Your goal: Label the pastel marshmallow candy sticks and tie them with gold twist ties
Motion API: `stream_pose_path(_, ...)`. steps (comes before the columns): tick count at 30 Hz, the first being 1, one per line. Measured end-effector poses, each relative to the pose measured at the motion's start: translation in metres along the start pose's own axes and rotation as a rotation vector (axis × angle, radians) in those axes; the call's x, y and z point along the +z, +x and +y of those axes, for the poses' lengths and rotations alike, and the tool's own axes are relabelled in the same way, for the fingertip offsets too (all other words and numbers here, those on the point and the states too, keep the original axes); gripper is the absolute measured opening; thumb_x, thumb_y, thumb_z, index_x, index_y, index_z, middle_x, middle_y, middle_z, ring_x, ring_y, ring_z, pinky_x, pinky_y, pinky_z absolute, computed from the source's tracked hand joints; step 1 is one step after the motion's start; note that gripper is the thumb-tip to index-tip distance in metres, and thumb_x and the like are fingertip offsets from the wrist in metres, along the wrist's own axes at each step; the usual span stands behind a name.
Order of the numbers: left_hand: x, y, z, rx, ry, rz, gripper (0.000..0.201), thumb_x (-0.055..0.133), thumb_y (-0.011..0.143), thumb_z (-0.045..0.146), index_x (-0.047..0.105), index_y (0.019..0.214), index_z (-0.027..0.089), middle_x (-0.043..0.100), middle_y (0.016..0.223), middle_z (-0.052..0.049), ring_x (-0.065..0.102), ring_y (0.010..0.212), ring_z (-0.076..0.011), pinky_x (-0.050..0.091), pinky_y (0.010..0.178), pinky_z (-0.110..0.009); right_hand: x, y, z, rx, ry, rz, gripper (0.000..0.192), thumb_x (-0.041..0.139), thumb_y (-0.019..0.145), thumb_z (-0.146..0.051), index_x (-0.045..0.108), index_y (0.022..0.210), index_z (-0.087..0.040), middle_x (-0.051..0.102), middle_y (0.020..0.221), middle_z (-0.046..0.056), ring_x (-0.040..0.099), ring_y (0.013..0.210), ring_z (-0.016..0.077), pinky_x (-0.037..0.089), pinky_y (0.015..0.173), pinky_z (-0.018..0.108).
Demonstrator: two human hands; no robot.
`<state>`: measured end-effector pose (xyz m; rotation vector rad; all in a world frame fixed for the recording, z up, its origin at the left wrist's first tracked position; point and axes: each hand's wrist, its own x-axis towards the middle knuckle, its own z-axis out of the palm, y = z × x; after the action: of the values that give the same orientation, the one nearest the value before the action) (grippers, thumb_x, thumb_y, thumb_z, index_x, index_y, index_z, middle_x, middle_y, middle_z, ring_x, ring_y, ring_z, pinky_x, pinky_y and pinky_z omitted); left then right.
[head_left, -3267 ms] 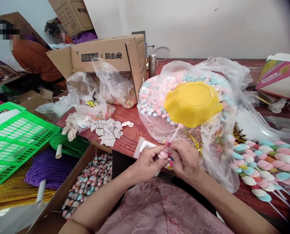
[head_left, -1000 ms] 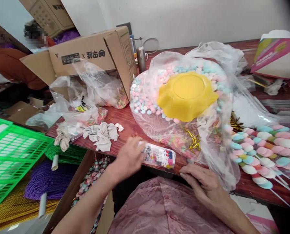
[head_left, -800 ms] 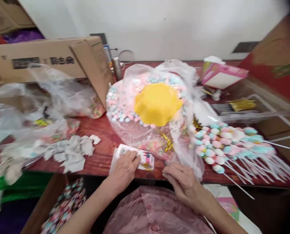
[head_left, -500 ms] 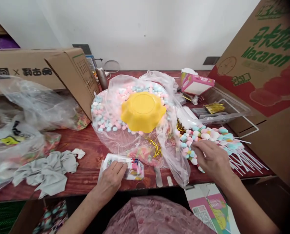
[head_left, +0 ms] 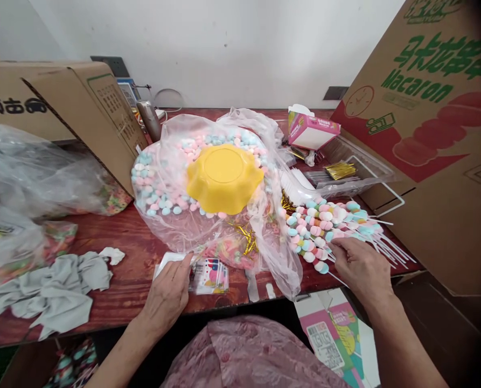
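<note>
Since half a second ago, right hand (head_left: 359, 264) is drawing nearer along the candy skewers (head_left: 329, 223), fingers curling onto their sticks at the desk (head_left: 119, 248) edge. Left hand (head_left: 167, 293) is lying flat, open, pressing the small printed bags (head_left: 210, 275).

A bowl (head_left: 224, 177) sits overturned on a bag of sweets (head_left: 163, 188) at the middle of the tabletop (head_left: 123, 242). Right of the bowl lie candy skewers (head_left: 325, 226); before it, a stack of small packets (head_left: 210, 275); left, crumpled cloth (head_left: 54, 291); behind, a carton (head_left: 311, 132).
</note>
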<state>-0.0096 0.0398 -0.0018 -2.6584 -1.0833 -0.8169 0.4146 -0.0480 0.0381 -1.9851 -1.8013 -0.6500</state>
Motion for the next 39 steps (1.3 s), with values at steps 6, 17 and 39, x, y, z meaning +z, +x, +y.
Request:
stream_pose_path(6,-0.006,0.001,0.005,-0.049,-0.050,0.061,0.019,0.048,0.094,0.012,0.065,0.099,0.017,0.069,0.091,-0.007,0.062,0.085,-0.0188,0.053,0.076,-0.031,0.002,-0.020,-0.007,0.029,-0.014,-0.064,0.021,0.051,0.093,-0.023,0.069,0.083,-0.019,0.071,0.086,0.006,0.062,0.079,0.0195,0.042,0.065,0.030)
stream_pose_path(17,-0.010,0.000,0.013,-0.113,0.068,-0.049,0.022,0.050,0.095,0.020,0.068,0.083,0.017,0.067,0.087,-0.006,0.058,0.082,-0.0195,0.048,0.074,-0.031,-0.006,-0.040,0.015,0.016,-0.038,-0.069,0.019,0.052,0.092,-0.024,0.069,0.087,-0.017,0.071,0.088,0.007,0.064,0.079,0.0206,0.048,0.071,0.032)
stream_pose_path(39,-0.006,0.000,0.006,-0.174,-0.172,-0.029,0.025,0.052,0.096,0.029,0.072,0.086,0.018,0.072,0.082,-0.003,0.066,0.075,-0.0161,0.051,0.069,-0.027,-0.058,-0.027,0.030,-0.071,0.086,-0.081,0.025,0.050,0.090,-0.023,0.071,0.104,-0.024,0.076,0.093,0.003,0.072,0.078,0.0192,0.052,0.070,0.029)
